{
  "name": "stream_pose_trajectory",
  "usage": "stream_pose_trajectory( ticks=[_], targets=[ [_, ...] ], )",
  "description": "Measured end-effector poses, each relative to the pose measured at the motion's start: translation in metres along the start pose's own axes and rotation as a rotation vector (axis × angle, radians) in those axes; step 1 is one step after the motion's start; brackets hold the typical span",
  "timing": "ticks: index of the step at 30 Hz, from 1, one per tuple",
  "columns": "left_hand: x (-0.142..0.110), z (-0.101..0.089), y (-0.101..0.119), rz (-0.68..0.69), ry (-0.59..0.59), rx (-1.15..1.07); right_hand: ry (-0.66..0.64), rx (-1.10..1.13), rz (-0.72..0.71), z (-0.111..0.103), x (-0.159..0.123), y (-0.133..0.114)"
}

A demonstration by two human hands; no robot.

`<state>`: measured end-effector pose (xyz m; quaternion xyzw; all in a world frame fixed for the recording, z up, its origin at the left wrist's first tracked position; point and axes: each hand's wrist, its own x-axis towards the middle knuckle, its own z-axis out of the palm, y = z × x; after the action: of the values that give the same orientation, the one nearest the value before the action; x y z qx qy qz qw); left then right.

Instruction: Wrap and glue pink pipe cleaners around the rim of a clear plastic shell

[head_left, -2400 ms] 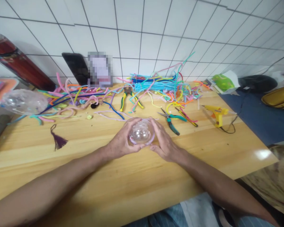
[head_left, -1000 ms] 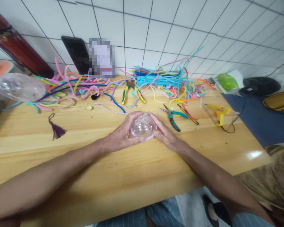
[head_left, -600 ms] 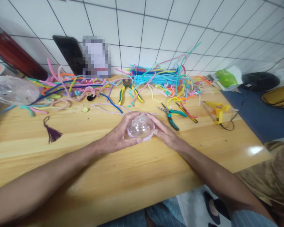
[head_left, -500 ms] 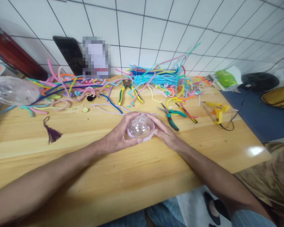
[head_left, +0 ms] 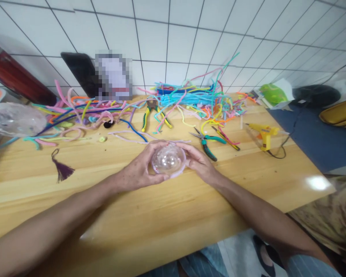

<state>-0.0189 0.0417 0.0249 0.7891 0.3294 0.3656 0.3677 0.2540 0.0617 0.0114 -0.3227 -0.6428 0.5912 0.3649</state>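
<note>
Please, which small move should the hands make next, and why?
Perhaps turn the clear dome slightly, to check its purple rim: the left hand and right hand cup it from both sides and hide part of that rim.

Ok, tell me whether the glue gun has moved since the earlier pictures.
No. Judged against the table, the glue gun lies in the same spot near the right edge; only the camera's view has shifted.

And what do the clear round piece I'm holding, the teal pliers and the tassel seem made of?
The clear round piece: glossy and transparent with bright highlights, probably plastic, possibly glass. The teal pliers: likely metal at the greyish tips, with coloured plastic or rubber handles. The tassel: probably thread, given its fine splayed strands.
</note>
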Motion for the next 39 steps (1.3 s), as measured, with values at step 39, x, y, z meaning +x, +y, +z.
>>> stream_pose_trajectory(
  ticks=[39],
  targets=[
    [0.002,-0.004,0.004,-0.094,-0.018,-0.18,0.103,0.132,-0.002,0.025,-0.005,-0.01]
  ],
)
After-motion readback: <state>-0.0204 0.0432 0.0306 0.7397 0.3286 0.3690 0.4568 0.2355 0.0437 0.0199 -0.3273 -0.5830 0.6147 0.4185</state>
